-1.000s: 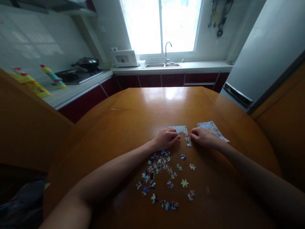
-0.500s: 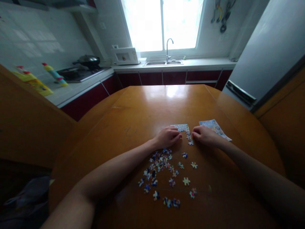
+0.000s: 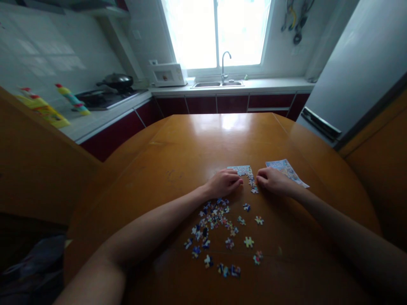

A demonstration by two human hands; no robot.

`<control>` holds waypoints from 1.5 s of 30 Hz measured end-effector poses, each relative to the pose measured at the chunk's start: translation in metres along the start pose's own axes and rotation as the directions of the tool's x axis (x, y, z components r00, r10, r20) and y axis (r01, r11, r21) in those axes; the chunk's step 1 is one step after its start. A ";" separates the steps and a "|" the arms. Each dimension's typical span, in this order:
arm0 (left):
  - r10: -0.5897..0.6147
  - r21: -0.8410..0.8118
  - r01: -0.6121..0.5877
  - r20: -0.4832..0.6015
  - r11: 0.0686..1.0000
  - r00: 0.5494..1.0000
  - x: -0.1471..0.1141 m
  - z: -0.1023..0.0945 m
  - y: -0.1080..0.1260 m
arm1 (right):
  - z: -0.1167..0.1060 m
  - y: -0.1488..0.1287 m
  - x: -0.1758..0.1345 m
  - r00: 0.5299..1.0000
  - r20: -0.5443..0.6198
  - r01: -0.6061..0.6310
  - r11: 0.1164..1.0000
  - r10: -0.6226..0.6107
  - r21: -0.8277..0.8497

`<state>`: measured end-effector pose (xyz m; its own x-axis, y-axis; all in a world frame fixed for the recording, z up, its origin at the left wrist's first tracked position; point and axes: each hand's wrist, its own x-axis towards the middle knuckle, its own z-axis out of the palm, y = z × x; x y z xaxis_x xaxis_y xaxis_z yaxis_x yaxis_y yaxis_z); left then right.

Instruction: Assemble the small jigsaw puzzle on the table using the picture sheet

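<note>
A partly assembled jigsaw puzzle (image 3: pixel 244 169) lies on the wooden table, with a pale blue top strip and a narrow column of joined pieces down its right side. My left hand (image 3: pixel 224 183) rests over its left part, fingers curled together and covering some of it. Just right of the column is my right hand (image 3: pixel 270 180), closed with its fingers bent; anything inside is hidden. Under that hand's far side lies a printed picture sheet (image 3: pixel 291 173), partly covered. Loose puzzle pieces (image 3: pixel 216 216) form a pile nearer me, below my left hand.
Several single pieces, among them a yellow-green piece (image 3: pixel 248 242), lie spread right of the pile. The wooden table (image 3: pixel 197 144) has a rounded edge. Beyond it stand a counter with a sink (image 3: pixel 219 84), a microwave (image 3: pixel 168 74) and a stove with a pan (image 3: pixel 118 80).
</note>
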<state>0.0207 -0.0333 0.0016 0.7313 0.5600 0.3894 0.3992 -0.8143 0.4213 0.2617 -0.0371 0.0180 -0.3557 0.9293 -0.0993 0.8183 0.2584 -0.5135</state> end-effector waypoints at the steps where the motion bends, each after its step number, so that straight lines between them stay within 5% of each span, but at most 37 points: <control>1: 0.000 0.001 0.000 0.002 1.000 1.000 0.000 0.000 0.000 | 0.000 0.000 0.000 1.000 0.001 0.000 1.000 0.000 -0.001; 5: -0.046 -0.039 0.045 -0.019 0.998 0.999 -0.001 0.001 0.000 | 0.001 0.001 0.000 1.000 -0.001 0.002 1.000 -0.002 -0.009; 12: -0.342 -0.286 0.314 -0.052 0.905 0.938 0.003 -0.008 -0.003 | -0.001 -0.002 -0.002 1.000 0.008 -0.007 1.000 0.007 -0.004; 15: -0.419 -0.345 0.437 0.129 0.831 0.899 0.006 -0.026 -0.004 | -0.002 -0.003 -0.002 1.000 0.018 -0.007 1.000 0.007 0.008; 20: -0.267 -0.203 0.437 0.551 0.876 0.791 0.002 -0.058 -0.009 | -0.001 -0.002 -0.002 1.000 0.025 -0.012 1.000 0.012 0.020; 23: -0.262 -0.125 0.448 0.662 0.885 0.702 -0.002 -0.066 -0.010 | 0.000 0.000 -0.001 1.000 0.021 -0.014 1.000 0.014 0.024; 26: -0.274 -0.071 0.446 0.700 0.892 0.660 -0.002 -0.067 -0.009 | 0.000 0.001 -0.001 1.000 0.018 -0.013 1.000 0.012 0.025; 45: -0.249 -0.151 0.480 0.701 0.864 0.668 -0.003 -0.065 -0.022 | -0.002 -0.003 -0.003 1.000 0.018 -0.021 1.000 0.021 0.016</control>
<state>-0.0260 -0.0068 0.0443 0.7768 0.4698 -0.4194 0.6130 -0.4116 0.6744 0.2614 -0.0398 0.0215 -0.3463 0.9297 -0.1253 0.8184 0.2342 -0.5247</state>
